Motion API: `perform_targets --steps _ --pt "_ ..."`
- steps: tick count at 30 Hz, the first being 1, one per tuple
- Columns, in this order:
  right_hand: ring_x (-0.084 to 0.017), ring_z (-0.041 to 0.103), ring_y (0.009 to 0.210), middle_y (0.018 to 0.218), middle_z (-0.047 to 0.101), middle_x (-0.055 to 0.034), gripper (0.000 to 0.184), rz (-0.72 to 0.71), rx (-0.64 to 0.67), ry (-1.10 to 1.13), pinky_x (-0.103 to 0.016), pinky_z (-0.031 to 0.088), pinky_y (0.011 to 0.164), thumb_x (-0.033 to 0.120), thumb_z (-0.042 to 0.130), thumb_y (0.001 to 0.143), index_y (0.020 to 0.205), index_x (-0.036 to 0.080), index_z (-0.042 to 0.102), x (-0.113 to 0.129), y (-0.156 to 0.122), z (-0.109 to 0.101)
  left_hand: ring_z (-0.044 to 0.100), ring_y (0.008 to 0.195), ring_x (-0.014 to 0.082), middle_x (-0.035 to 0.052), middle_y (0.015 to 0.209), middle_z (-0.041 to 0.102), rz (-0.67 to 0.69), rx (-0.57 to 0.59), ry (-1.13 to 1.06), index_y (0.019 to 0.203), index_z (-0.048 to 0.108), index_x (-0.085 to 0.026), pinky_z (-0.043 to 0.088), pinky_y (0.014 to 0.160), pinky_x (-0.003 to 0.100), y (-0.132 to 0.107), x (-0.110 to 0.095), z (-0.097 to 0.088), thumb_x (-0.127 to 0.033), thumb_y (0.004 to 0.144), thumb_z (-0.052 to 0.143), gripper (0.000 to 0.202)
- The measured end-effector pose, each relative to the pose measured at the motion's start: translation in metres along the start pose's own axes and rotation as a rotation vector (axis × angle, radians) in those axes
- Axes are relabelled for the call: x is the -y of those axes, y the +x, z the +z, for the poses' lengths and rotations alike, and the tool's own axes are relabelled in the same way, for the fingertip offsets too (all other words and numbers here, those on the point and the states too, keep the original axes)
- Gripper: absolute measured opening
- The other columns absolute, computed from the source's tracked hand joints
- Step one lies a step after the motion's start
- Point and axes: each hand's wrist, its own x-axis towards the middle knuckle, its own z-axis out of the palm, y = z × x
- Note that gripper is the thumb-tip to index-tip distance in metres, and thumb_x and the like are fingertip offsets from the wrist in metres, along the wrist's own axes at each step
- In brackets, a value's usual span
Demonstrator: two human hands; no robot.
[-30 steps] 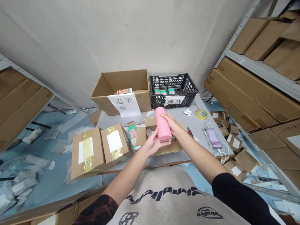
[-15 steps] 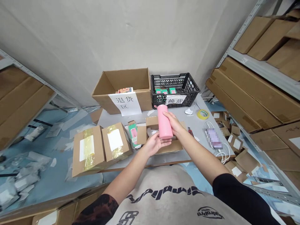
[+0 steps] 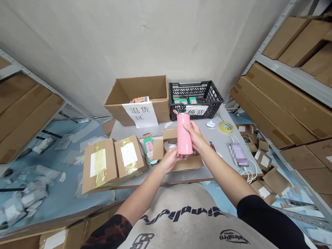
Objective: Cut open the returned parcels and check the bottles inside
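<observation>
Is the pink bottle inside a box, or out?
Out: the right hand holds the bottle, left hand at its base, full length visible.

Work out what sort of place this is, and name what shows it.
Likely a warehouse or stockroom corner. Cardboard boxes sit on metal shelves at the right, two taped boxes stand on the table, and a paper sign reads "returns area" in Chinese.

Far side of the desk (image 3: 219, 139), by the wall (image 3: 155, 38): large open carton (image 3: 114, 113) at left, crate (image 3: 216, 105) just right of it, small boxes (image 3: 184, 101) inside the crate. Nearer, left to right: two closed cartons (image 3: 111, 160), a narrow box (image 3: 149, 148), an opened carton (image 3: 190, 164), a bottle (image 3: 184, 136) above it. Right end: tape roll (image 3: 226, 131), phone (image 3: 239, 154) nearer the front edge. Shelving (image 3: 293, 71) either side.
</observation>
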Motion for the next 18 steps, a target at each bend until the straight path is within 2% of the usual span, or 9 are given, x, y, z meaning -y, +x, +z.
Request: perform_targets --steps 4,6,8,11,13,15,18 --pt "-0.016 0.057 0.068 0.082 0.063 0.0032 0.046 -0.066 0.010 -0.005 -0.029 0.048 0.066 0.048 0.076 0.069 0.103 0.027 0.055 0.002 -0.003 0.001 0.068 0.081 0.0215 0.0069 0.088 0.069 0.077 -0.054 -0.003 0.090 0.063 -0.016 0.050 0.085 0.043 -0.001 0.001 -0.002 -0.033 0.074 0.077 0.028" --pt "-0.016 0.057 0.069 0.085 0.064 0.0028 0.045 -0.092 0.029 -0.001 -0.029 0.048 0.066 0.047 0.076 0.070 0.104 0.027 0.055 0.003 -0.005 0.002 0.067 0.079 0.0194 0.0050 0.090 0.069 0.116 -0.066 0.009 0.094 0.062 -0.018 0.051 0.082 0.040 -0.003 -0.001 -0.004 -0.030 0.070 0.080 0.032" --pt "-0.015 0.057 0.070 0.085 0.064 0.0027 0.044 -0.104 0.047 -0.002 -0.028 0.048 0.065 0.045 0.076 0.071 0.105 0.027 0.055 0.003 -0.006 0.002 0.064 0.070 0.0166 0.0017 0.078 0.066 0.151 -0.086 0.077 0.094 0.062 -0.018 0.050 0.076 0.035 -0.005 -0.002 -0.006 -0.030 0.069 0.080 0.032" --pt "-0.015 0.057 0.070 0.087 0.064 0.0020 0.045 -0.107 0.054 -0.002 -0.028 0.048 0.064 0.045 0.077 0.070 0.106 0.027 0.055 0.003 -0.008 0.004 0.057 0.057 0.0140 -0.0041 0.053 0.054 0.175 -0.136 0.226 0.093 0.064 -0.017 0.048 0.069 0.030 -0.007 -0.005 -0.010 -0.039 0.076 0.073 0.029" --pt "-0.015 0.057 0.070 0.088 0.064 0.0016 0.047 -0.105 0.052 0.003 -0.028 0.048 0.065 0.045 0.077 0.070 0.107 0.027 0.055 0.002 -0.009 0.005 0.055 0.055 0.0141 -0.0044 0.050 0.051 0.172 -0.153 0.292 0.092 0.065 -0.016 0.047 0.069 0.030 -0.008 -0.008 -0.011 -0.047 0.082 0.066 0.032" --pt "-0.016 0.057 0.071 0.088 0.064 0.0014 0.047 -0.105 0.047 0.003 -0.028 0.048 0.065 0.046 0.077 0.070 0.108 0.027 0.055 0.002 -0.009 0.005 0.057 0.060 0.0152 -0.0015 0.057 0.057 0.170 -0.135 0.303 0.092 0.065 -0.016 0.048 0.071 0.032 -0.010 -0.011 -0.012 -0.053 0.084 0.061 0.037" --pt "-0.016 0.057 0.074 0.090 0.064 0.0011 0.046 -0.117 0.030 0.008 -0.028 0.049 0.067 0.044 0.077 0.070 0.106 0.027 0.055 0.000 -0.010 0.004 0.063 0.076 0.0183 0.0051 0.081 0.067 0.156 -0.071 0.274 0.098 0.065 -0.017 0.049 0.078 0.034 -0.015 -0.016 -0.014 -0.054 0.084 0.062 0.039"
